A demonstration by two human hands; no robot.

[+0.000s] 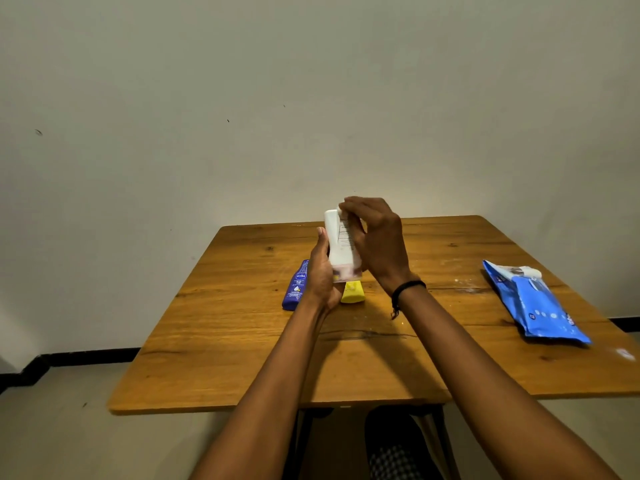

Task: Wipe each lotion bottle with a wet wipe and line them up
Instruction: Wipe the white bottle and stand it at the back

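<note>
I hold a white lotion bottle (338, 242) upright above the middle of the wooden table (242, 341). My left hand (320, 275) grips its lower part from the left. My right hand (375, 242) is closed over its right side and top, with a bit of white wet wipe (341, 206) showing at the fingertips. A dark blue lotion bottle (296, 285) lies flat on the table just left of my left hand. Beside it, a yellow bottle (352, 292) lies partly hidden under the white one.
A blue wet-wipe pack (535, 306) lies near the table's right edge, its flap open with a white wipe showing at the top. A plain wall stands behind the table. My knees are under the near edge.
</note>
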